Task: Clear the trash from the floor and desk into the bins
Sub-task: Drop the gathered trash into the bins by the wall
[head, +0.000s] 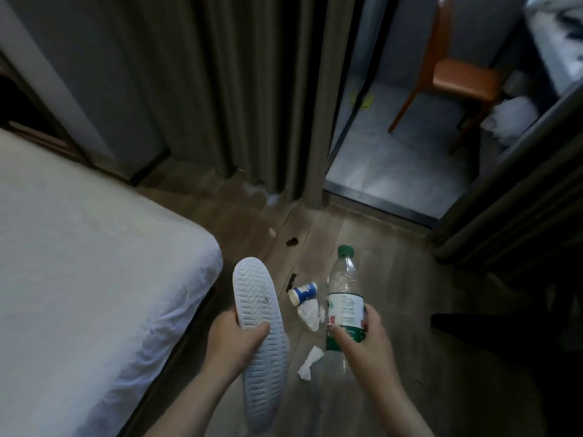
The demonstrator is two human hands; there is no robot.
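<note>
My left hand [235, 337] grips a white slipper [262, 335], sole turned up, above the wooden floor beside the bed. My right hand [362, 337] holds a clear plastic bottle [344, 294] with a green cap and green label, thumb across the label. On the floor between the two lie a small blue-and-white cup [303, 293] on its side, a crumpled white tissue [310, 313] and another white paper scrap [310, 362]. Farther off lie a dark brown scrap [291, 242] and a small pale scrap [272, 231]. No bin is in view.
A bed with a white sheet [94, 263] fills the left. Grey curtains [239, 89] hang ahead. Past a dark door sill [378, 200], a tiled area holds an orange-brown chair [457, 74] and white crumpled material [511, 116]. Dark furniture [520, 326] stands at right.
</note>
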